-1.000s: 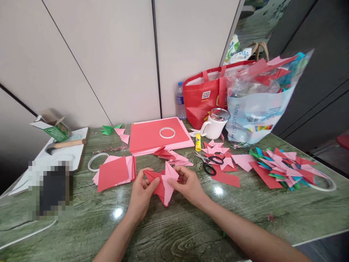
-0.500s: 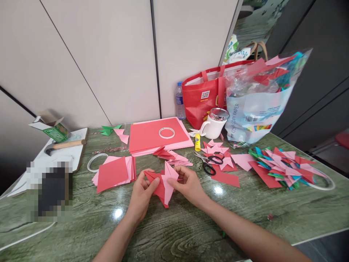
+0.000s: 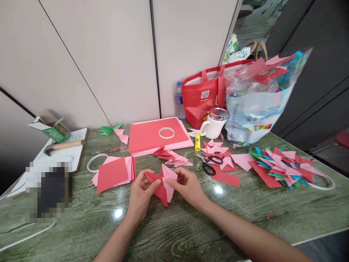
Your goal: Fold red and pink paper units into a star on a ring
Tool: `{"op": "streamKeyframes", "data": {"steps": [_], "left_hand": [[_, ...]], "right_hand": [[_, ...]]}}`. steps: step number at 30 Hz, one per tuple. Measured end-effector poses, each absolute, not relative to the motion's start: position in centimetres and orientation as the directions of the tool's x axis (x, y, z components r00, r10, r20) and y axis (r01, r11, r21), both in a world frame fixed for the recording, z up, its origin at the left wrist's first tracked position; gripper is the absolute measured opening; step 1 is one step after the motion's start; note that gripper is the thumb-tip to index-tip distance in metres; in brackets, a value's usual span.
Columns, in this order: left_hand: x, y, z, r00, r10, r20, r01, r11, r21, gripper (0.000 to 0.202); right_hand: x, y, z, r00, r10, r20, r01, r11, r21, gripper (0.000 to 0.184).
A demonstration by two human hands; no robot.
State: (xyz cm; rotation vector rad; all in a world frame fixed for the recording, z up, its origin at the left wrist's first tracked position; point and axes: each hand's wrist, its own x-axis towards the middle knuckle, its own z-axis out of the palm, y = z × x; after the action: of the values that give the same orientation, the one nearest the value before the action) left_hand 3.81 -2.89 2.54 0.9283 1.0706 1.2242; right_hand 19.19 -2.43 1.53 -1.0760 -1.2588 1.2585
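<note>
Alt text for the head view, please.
The left hand pinches folded red paper, the right hand folded pink paper, side by side above a green table. Beyond, to the right, lie black-handled scissors near an upright yellow glue stick.

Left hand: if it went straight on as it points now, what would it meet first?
Past its held red paper, the left hand would probably meet the red folded piece near the large red sheet, though it may pass above; its height is unclear.
</note>
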Motion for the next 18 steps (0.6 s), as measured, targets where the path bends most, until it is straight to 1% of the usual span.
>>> {"op": "streamKeyframes", "data": {"steps": [3,7,12,18], "left_hand": [[3.72,-2.76,2.70,0.019,0.988,-0.155,-0.235,0.155,0.960,0.038],[3.60,-2.63,2.78,0.021,0.989,-0.148,-0.216,0.149,0.965,0.038],[3.71,-2.72,2.72,0.008,0.989,-0.147,-0.229,0.145,0.963,0.037],[3.87,-2.77,2.62,-0.048,0.996,-0.071,-0.176,0.061,0.983,0.034]], "right_hand": [[19.31,-2.31,1.69,-0.135,0.991,-0.010,-0.123,-0.027,-0.992,0.024],[19.30,-2.18,1.61,-0.188,0.979,-0.072,-0.209,-0.112,-0.971,0.027],[19.04,-2.25,1.23,-0.191,0.978,-0.086,-0.236,-0.131,-0.963,0.029],[18.98,-2.54,1.70,-0.205,0.977,-0.067,-0.195,-0.107,-0.975,0.023]]}}
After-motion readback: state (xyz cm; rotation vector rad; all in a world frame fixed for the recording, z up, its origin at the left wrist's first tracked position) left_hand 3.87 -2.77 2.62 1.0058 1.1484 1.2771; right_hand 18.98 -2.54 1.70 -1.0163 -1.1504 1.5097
